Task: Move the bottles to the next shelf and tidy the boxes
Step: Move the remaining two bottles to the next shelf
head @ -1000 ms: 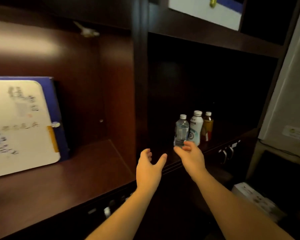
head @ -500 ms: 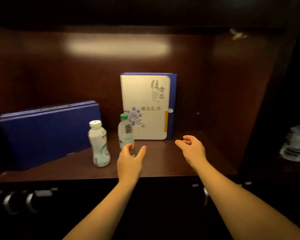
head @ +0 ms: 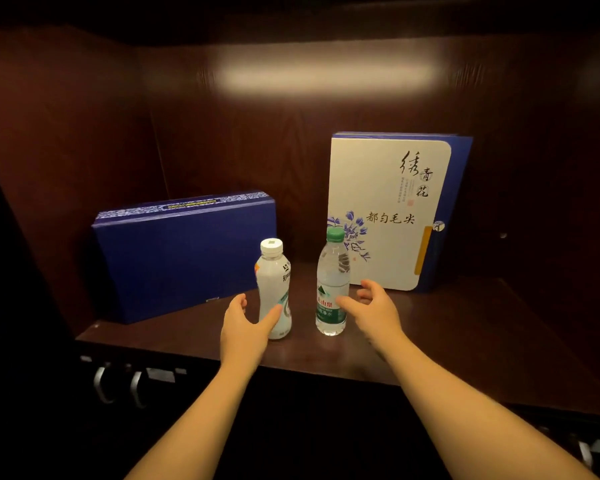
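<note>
Both hands' fingers spread wide: left hand (head: 242,324) beside white bottle (head: 273,289), right hand (head: 373,311) beside clear bottle (head: 332,289).

Home or office — dark wooden cabinet (head: 465,341).

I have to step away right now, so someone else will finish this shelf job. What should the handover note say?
Left hand: open, at the white bottle, not gripping.
Right hand: open, beside the green-capped water bottle, holding nothing.
Both bottles stand upright at the shelf front.
Blue box leans at back left; white box stands upright at back right.
Done here: nothing visible.
Left: move both bottles, tidy both boxes.
</note>
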`<state>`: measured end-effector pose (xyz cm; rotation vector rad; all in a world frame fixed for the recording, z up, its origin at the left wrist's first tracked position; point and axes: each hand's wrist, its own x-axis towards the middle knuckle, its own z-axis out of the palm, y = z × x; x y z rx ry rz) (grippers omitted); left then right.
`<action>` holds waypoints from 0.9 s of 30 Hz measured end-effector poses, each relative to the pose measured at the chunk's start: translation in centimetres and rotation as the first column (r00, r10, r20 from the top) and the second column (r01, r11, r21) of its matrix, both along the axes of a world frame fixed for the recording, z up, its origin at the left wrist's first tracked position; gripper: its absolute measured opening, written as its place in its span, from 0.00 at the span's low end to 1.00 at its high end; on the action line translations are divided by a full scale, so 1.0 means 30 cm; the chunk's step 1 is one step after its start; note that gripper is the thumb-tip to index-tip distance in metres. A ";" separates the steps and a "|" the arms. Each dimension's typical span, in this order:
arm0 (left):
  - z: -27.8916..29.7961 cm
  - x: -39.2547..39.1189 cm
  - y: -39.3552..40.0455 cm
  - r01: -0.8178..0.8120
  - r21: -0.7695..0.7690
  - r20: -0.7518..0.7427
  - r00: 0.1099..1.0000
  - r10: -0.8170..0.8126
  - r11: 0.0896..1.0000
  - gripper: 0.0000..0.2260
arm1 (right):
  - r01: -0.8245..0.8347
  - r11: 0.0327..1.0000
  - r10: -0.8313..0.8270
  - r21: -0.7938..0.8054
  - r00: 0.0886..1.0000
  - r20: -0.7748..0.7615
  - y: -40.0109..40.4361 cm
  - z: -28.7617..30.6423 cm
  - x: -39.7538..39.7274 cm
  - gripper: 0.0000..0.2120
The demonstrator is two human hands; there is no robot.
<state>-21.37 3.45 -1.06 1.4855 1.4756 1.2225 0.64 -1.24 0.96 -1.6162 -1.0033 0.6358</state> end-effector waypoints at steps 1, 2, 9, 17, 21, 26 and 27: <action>-0.012 0.017 0.036 0.036 -0.011 0.012 0.999 -0.036 0.999 0.42 | -0.010 1.000 0.010 0.000 1.000 -0.008 0.033 -0.011 -0.005 0.39; -0.025 0.035 0.071 0.070 -0.016 0.030 0.997 -0.069 0.997 0.42 | -0.022 1.000 0.022 0.005 1.000 -0.020 0.066 -0.023 -0.010 0.38; -0.088 0.134 0.233 0.077 0.050 0.146 0.986 -0.084 0.996 0.29 | -0.013 0.997 0.024 0.082 0.992 -0.128 0.235 -0.112 -0.040 0.27; -0.119 0.172 0.274 0.047 0.085 0.146 0.987 -0.059 0.995 0.25 | 0.026 0.990 -0.007 0.137 0.991 -0.135 0.283 -0.135 -0.062 0.23; -0.124 0.171 0.286 0.070 0.095 0.156 0.984 -0.084 0.993 0.25 | 0.026 0.988 -0.004 0.151 0.990 -0.143 0.277 -0.119 -0.069 0.22; -0.100 0.173 0.277 0.083 0.123 0.206 0.973 -0.107 0.989 0.25 | 0.080 0.982 -0.046 0.169 0.979 -0.197 0.227 -0.085 -0.093 0.22; -0.089 0.176 0.262 0.082 0.116 0.213 0.971 -0.105 0.990 0.25 | 0.088 0.981 -0.051 0.173 0.977 -0.207 0.198 -0.080 -0.094 0.22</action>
